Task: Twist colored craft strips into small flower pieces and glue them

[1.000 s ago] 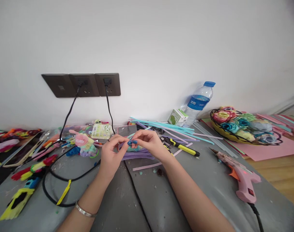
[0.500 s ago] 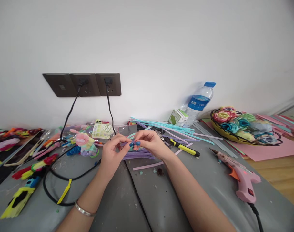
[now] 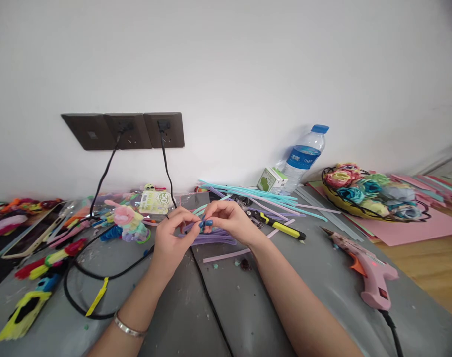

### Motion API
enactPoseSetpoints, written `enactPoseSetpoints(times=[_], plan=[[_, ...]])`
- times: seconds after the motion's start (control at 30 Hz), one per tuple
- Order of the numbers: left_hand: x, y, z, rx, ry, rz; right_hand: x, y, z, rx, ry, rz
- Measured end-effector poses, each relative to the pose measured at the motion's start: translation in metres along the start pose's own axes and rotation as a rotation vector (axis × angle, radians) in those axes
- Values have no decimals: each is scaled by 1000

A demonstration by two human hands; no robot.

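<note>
Thumb and fingers of my left hand (image 3: 173, 236) are pinched at the tips, meeting the pinched fingertips of my right hand (image 3: 228, 221). Whatever they grip between them is tiny and mostly covered by the fingers and blue nails, so I cannot make it out. Just behind and below the fingertips lies a bundle of purple pipe cleaners (image 3: 214, 238). Turquoise pipe cleaners (image 3: 255, 192) spread out beyond my right hand. A single pale pink pipe cleaner (image 3: 224, 256) rests in front of the bundle. Beside my right wrist are black-handled pliers (image 3: 253, 214) and a yellow-black utility knife (image 3: 285, 228).
At right lie a pink glue gun (image 3: 372, 272) and a basket of paper flowers (image 3: 332, 201). A water bottle (image 3: 303, 157) and small carton (image 3: 271, 180) stand by the wall. Black cables (image 3: 211, 302) cross the grey table. A fuzzy pastel figure (image 3: 129, 225) sits at left.
Both hands stay pinched together at nearly the same spot, with the fingertips slightly shifted. The whole view has moved a little, so things appear slightly further left.
</note>
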State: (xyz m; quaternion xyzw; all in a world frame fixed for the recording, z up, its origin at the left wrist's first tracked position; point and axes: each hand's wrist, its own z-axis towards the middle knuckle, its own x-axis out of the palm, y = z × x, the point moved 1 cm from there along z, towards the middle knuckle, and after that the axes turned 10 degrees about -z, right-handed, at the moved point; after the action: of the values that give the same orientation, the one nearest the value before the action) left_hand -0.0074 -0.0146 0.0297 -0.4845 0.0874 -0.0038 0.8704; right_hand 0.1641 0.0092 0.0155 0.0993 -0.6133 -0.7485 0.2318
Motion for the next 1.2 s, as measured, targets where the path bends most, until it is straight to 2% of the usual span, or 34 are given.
enactPoseSetpoints(times=[0.43,0.83,0.93,1.07,1.2], plan=[[0,3,0,18,1,-35,3,4,1,-51,-75,-87],[1,7,0,48,-34,31,5,4,1,-91,-136,-201],[0,10,1,-1,-25,-24,3,3,2,-71,-126,-161],[-2,14,2,-80,-83,-98,-3,1,2,-11,-63,-65],[-2,17,2,-125,-117,-126,-5,1,1,23,-105,108]])
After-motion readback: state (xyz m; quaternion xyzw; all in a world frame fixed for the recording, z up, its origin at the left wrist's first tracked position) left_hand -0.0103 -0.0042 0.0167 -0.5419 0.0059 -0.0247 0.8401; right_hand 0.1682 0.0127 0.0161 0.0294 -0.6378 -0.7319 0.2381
